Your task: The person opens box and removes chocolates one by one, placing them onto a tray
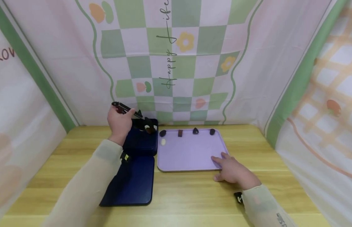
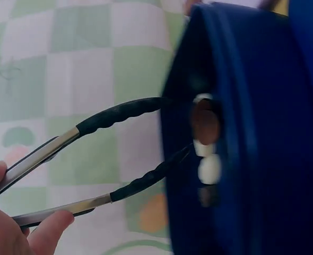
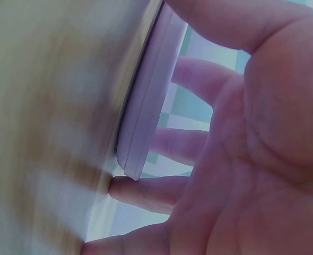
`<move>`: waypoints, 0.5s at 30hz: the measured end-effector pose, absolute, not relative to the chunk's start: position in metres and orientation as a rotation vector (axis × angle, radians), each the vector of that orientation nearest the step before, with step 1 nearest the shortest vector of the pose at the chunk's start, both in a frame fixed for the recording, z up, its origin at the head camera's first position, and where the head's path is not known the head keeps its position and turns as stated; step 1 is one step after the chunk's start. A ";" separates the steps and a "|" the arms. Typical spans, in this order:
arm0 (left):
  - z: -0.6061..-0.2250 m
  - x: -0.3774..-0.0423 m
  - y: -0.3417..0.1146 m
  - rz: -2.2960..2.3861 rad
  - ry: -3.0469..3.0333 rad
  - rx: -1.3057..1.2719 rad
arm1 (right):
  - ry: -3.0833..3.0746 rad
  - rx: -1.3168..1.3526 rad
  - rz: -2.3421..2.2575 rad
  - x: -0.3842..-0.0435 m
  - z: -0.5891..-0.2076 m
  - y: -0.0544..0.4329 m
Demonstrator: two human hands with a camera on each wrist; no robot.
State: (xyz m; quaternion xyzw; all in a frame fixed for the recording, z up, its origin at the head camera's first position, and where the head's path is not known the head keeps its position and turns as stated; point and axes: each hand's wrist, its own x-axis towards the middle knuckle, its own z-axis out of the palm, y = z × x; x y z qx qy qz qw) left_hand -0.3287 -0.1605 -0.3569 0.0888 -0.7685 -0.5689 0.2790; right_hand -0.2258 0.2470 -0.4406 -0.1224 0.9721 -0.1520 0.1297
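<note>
My left hand (image 1: pixel 120 123) grips metal tongs (image 2: pixel 95 203) with dark wavy tips, held over a navy blue box (image 1: pixel 140 144). In the left wrist view the tong arms stand apart and their tips reach into the box mouth. Inside the box, a brown rounded piece (image 2: pixel 206 125) lies close to the tips, near a white oval piece (image 2: pixel 209 169). With fingers spread, my right hand (image 1: pixel 231 168) rests on the near right corner of a lilac tray (image 1: pixel 190 156). In the right wrist view its fingers touch the tray's rim.
Along the tray's far edge sit a dark oval piece (image 1: pixel 163 133), a brown rectangular piece (image 1: pixel 180 133), a dark pointed piece (image 1: pixel 195 131) and another dark piece (image 1: pixel 212 131). A white oval (image 1: pixel 163 142) lies at left. A flat navy lid (image 1: pixel 136 186) is in front of the box.
</note>
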 end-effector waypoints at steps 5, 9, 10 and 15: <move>-0.376 -0.337 -0.159 -1.618 -2.016 0.339 | 2.829 -0.365 -0.437 -0.226 -0.443 0.248; -0.381 -0.341 -0.158 -1.671 -1.962 0.387 | 2.833 -0.383 -0.439 -0.226 -0.442 0.247; -0.381 -0.341 -0.159 -1.679 -1.945 0.393 | 2.835 -0.385 -0.439 -0.226 -0.441 0.247; -0.381 -0.342 -0.159 -1.690 -1.873 0.412 | 2.832 -0.367 -0.439 -0.226 -0.441 0.248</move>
